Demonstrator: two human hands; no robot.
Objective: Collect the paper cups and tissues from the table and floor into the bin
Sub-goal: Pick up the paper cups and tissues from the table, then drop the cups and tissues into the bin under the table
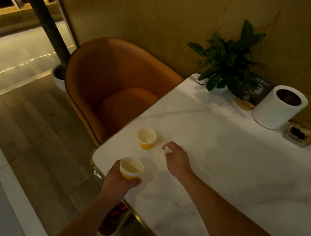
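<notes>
Left hand [118, 180] fingers wrap a paper cup [131, 168]. Right hand [178, 158] fingers pinch a mostly hidden tissue [167, 149]; second cup [146, 138] at its 10 o'clock on the tabletop [242, 167].

A wide stretch of bare marble surface [234, 157] lies open between the near edge and the far wall. Along that wall stand a potted plant [228, 62], a dark sign [256, 91], a white bin [278, 107] and an ashtray [297, 134]. Near the left edge, a paper cup [146, 138] stands upright; an orange armchair [115, 85] crowds that side.
</notes>
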